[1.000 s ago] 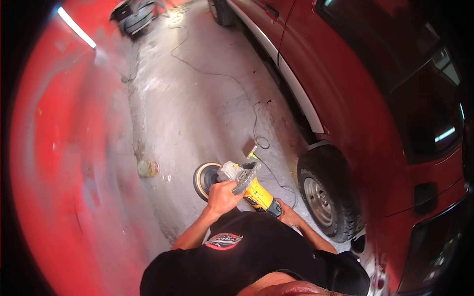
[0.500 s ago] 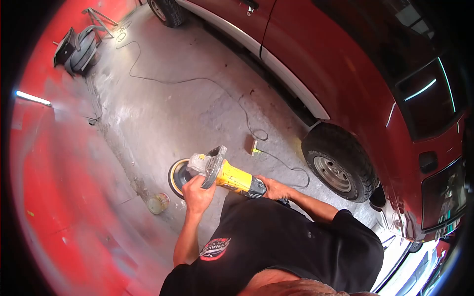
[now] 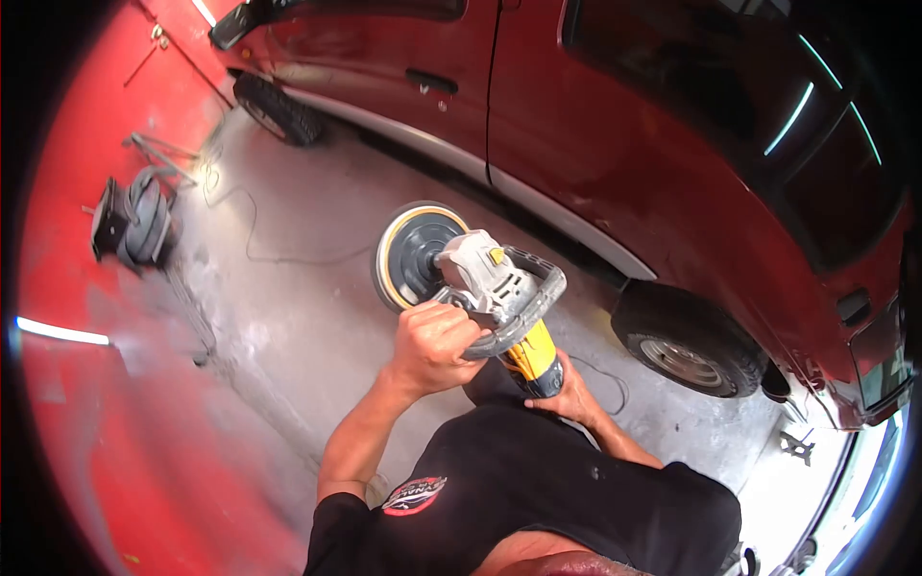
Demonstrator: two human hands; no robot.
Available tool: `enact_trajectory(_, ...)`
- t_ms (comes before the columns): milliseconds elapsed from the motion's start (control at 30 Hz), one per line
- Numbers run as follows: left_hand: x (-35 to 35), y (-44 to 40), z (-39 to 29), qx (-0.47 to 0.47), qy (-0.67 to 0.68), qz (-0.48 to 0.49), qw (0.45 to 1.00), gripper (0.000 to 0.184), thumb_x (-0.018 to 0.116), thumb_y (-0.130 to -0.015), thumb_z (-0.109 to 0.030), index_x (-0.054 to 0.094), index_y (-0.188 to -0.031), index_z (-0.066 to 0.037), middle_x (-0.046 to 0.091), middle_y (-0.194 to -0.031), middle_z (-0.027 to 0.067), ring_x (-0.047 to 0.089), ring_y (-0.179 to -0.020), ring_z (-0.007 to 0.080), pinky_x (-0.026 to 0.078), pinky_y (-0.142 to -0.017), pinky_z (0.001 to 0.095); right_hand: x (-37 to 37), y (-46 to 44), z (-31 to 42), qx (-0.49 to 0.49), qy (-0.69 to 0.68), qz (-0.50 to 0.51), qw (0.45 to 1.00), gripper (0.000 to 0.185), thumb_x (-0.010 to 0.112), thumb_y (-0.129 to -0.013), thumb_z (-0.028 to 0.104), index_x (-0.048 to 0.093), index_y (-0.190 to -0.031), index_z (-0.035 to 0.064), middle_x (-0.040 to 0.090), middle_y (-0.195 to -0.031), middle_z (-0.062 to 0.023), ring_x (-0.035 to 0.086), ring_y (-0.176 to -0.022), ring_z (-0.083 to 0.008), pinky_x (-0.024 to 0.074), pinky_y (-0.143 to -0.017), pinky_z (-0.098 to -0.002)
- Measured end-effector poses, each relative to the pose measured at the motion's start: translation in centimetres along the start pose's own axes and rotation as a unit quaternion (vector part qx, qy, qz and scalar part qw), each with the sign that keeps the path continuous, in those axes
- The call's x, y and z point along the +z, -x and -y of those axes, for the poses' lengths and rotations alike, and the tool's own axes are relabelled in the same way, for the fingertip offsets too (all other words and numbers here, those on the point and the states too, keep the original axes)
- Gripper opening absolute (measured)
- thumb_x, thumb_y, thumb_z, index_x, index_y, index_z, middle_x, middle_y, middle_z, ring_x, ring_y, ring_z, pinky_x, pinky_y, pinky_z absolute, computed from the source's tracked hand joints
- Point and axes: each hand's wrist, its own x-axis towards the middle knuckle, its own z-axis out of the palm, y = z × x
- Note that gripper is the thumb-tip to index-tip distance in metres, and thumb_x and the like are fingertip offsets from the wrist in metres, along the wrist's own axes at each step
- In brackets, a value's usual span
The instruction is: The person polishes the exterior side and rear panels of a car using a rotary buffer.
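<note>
A yellow-and-black rotary polisher (image 3: 531, 353) with a grey gear head is held in front of my black shirt. Its round backing pad (image 3: 420, 252), with a pale rim, faces up and to the left. My left hand (image 3: 437, 341) is closed around the black loop handle (image 3: 523, 322) near the head. Around the dark rear end of the body, my right hand (image 3: 569, 392) is wrapped, its fingers partly hidden behind the tool. The pad touches nothing that I can see.
A dark red vehicle (image 3: 595, 173) stands along the right, with its rear wheel (image 3: 687, 338) near my right arm. A grey vacuum-like machine (image 3: 144, 221) is by the red wall (image 3: 86, 403). A thin cord (image 3: 254, 216) runs over the concrete floor (image 3: 317, 317).
Both hands have lifted the polisher up and to the right, turning its pad more toward view. The camera has tilted, showing more of the vehicle's side.
</note>
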Motion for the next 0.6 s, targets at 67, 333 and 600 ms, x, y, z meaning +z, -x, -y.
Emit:
enact_trajectory(67,-1.0,-1.2,-0.5,0.053,-0.003,0.004,0.999,0.030,0.082,-0.067,-0.010,0.052,-0.062,-0.009,0.050,-0.059,0.0048,0.057,-0.054,0.0256,0.043,-0.052,0.0376,1.3,1.9,-0.2,-0.008,-0.012,-0.039,0.999,0.117,0.101,-0.065,0.024,0.033,-0.157,-0.0009,0.055,-0.147,-0.0185,0.050,-0.141,-0.0284,0.0376,-0.119,-0.0414)
enact_trajectory(333,-2.9,-4.3,1.2,0.167,0.089,-0.002,0.982,0.042,0.083,-0.066,-0.008,0.041,-0.059,-0.009,0.041,-0.055,0.0054,0.045,-0.046,0.0252,0.034,-0.048,0.0377,6.0,2.7,3.3,-0.006,-0.043,-0.196,0.980,0.113,0.097,-0.067,0.015,0.031,-0.158,0.0022,0.053,-0.150,-0.0202,0.050,-0.142,-0.0289,0.0393,-0.118,-0.0411)
enact_trajectory(600,1.9,-5.8,8.5,0.240,0.213,0.110,0.941,0.047,0.081,-0.068,-0.005,0.036,-0.058,-0.009,0.037,-0.056,0.0053,0.042,-0.047,0.0261,0.033,-0.048,0.0395,9.5,0.4,0.0,0.043,0.072,-0.383,0.920,0.110,0.092,-0.073,0.019,0.027,-0.161,0.0093,0.063,-0.140,-0.0243,0.067,-0.123,-0.0405,0.0551,-0.102,-0.0462)
